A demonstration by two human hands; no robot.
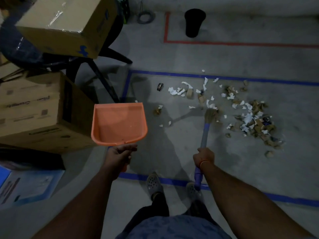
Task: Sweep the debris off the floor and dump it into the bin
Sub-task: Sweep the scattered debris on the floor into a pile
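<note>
My left hand [120,155] grips the handle of an orange dustpan [119,124], which is held above the floor with nothing in it. My right hand [204,156] grips the purple handle of a small broom [205,133]; its straw head [211,114] touches the floor at the left edge of the debris. Torn white paper and brown cardboard scraps [250,118] are scattered inside a blue-taped rectangle, densest at the right. A dark wrapper [159,87] lies apart at the left. The black bin [194,22] stands far ahead inside a red-taped area.
Stacked cardboard boxes [41,114] fill the left side. Another box [63,25] sits on a dark chair [96,66] whose legs reach toward the blue tape [259,78]. Red tape [241,44] marks the floor by the bin. My feet [153,184] stand on the near tape line.
</note>
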